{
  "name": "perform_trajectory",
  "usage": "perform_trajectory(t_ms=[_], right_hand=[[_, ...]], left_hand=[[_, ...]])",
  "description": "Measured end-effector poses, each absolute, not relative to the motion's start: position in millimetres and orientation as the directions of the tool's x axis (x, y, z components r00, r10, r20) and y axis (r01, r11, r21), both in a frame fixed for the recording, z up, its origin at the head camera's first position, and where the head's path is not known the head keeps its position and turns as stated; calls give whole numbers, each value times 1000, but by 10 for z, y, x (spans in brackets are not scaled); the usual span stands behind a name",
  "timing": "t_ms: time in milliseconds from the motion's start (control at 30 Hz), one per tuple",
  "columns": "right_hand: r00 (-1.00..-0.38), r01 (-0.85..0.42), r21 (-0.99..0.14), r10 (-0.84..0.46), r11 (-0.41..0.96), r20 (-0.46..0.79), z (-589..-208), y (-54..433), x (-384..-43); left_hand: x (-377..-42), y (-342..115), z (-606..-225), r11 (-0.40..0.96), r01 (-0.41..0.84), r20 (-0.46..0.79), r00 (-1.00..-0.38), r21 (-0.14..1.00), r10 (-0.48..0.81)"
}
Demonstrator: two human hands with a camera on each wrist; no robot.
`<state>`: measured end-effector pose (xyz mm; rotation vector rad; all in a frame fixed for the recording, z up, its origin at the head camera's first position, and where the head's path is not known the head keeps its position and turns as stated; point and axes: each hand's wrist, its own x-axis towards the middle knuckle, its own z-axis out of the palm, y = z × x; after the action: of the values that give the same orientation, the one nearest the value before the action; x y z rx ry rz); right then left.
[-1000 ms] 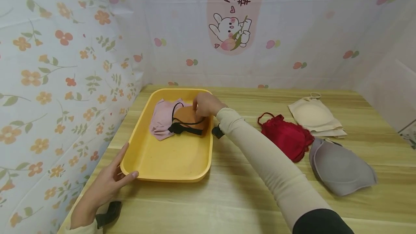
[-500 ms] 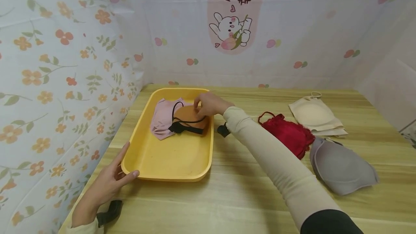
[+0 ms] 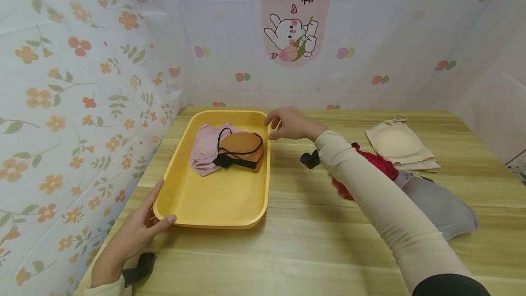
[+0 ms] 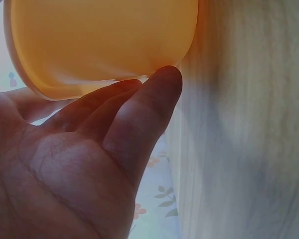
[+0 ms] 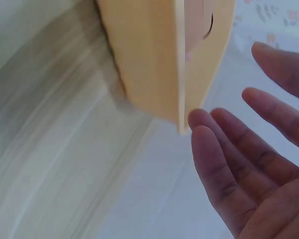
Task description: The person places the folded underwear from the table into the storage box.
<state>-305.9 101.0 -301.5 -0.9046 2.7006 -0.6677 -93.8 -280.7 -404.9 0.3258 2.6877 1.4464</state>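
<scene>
A yellow plastic basin (image 3: 213,204) stands on the left of the table. My left hand (image 3: 133,234) grips its near left corner, thumb at the front and fingers along the left side; the left wrist view shows that hand (image 4: 89,144) against the basin wall (image 4: 109,40). Inside the basin lie a pink garment (image 3: 201,150) and, partly over it, a folded brown bra (image 3: 240,145) with black straps and band. My right hand (image 3: 293,124) is just past the basin's right rim, holding nothing. In the right wrist view its fingers (image 5: 209,149) are spread and relaxed.
On the right side of the table lie a red lace bra (image 3: 380,163), partly behind my right sleeve, a cream bra (image 3: 398,143) and a grey bra (image 3: 439,204). A patterned cloth (image 3: 230,35) hangs behind the table, and a floral one (image 3: 82,118) on the left.
My right hand has let go of the brown bra in the basin and moved right, out to the rim. The right sleeve now covers part of the red bra. My left hand stays put.
</scene>
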Motion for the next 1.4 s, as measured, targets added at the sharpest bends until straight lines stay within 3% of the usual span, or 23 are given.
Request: perform_trajectory(t_ms=[367, 700, 967, 1400], right_hand=[[-816, -445, -468, -561, 763, -139, -3021, 1642, -2993], [-804, -404, -478, -552, 780, -220, -3105, 2151, -2917], [-812, -402, -467, -542, 788, -216, -3232, 2540, -2847], [-862, -276, -430, -419, 860, -284, -3396, 2992, -2698]], left_hand=[[-937, -2809, -4055, 519, 148, 34, -974, 842, 222], [-947, -2798, -4064, 518, 146, 34, -975, 843, 220], [-936, -2801, -4072, 510, 152, 39, -973, 847, 226], [-929, -2799, -4078, 502, 151, 36, -972, 851, 232]])
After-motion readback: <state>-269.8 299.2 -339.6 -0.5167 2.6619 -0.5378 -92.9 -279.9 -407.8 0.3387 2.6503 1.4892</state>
